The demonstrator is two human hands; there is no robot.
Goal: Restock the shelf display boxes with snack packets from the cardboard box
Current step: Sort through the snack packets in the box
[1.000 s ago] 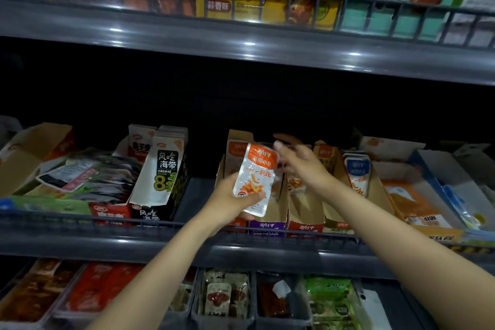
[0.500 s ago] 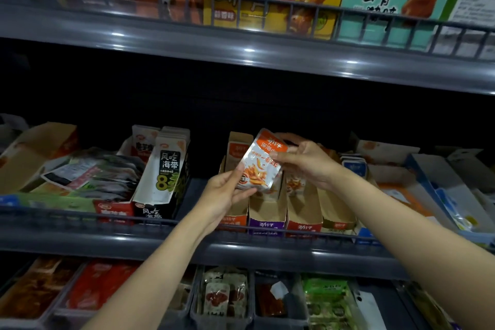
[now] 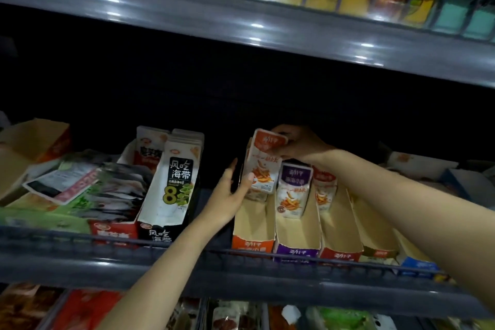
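Note:
An orange-and-white snack packet (image 3: 263, 162) stands upright at the back of the orange display box (image 3: 253, 225) on the middle shelf. My right hand (image 3: 300, 146) pinches the packet's top edge from behind. My left hand (image 3: 231, 193) is at the box's left side, its thumb pressing the packet's lower left corner and its fingers along the box wall. To the right stand a purple display box (image 3: 298, 236) holding a purple packet (image 3: 294, 190) and a red display box (image 3: 340, 236) with a red packet (image 3: 324, 190). The cardboard supply box is out of view.
A black-and-white seaweed packet box (image 3: 171, 190) stands left of my left hand, with loose packets (image 3: 80, 182) piled further left. A wire rail (image 3: 187, 245) runs along the shelf front. The upper shelf (image 3: 241, 21) hangs overhead. Bins of snacks (image 3: 235, 316) fill the shelf below.
The packet has passed from my left hand to my right and gone from in front of the boxes into the back of the orange box. The camera has moved closer.

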